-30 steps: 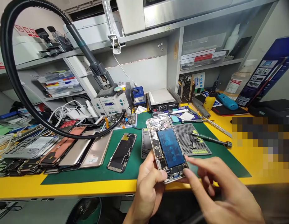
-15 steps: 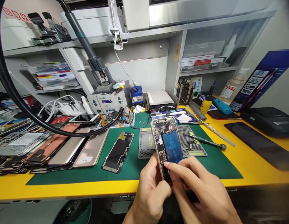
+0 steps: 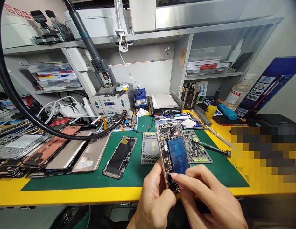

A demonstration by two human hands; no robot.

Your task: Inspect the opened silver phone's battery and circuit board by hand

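An opened smartphone (image 3: 165, 152) with its circuit boards bare and a blue-black battery (image 3: 178, 156) inside is held upright at a tilt above the mat. My left hand (image 3: 154, 198) is closed around its lower left side, thumb across the bottom. At the lower right edge, my right hand (image 3: 207, 194) is closed against the phone. Its index fingertip presses inside the frame, just below the battery; whether a tiny part lies under it is hidden. Left of the phone, a detached screen (image 3: 120, 157) lies on the green mat (image 3: 86, 181).
Behind the phone lies a grey perforated pad (image 3: 149, 156) with small parts and a screwdriver (image 3: 211, 147). A pile of phones and panels (image 3: 64, 151) fills the left. A hot-air station (image 3: 112, 103) and a heating plate (image 3: 165, 101) stand behind. A black cable (image 3: 26, 111) loops across the left.
The right index fingertip has shifted slightly within the phone's lower part. Both hands keep hold of the phone. The view has moved a little, and a pixelated patch now covers the right of the table.
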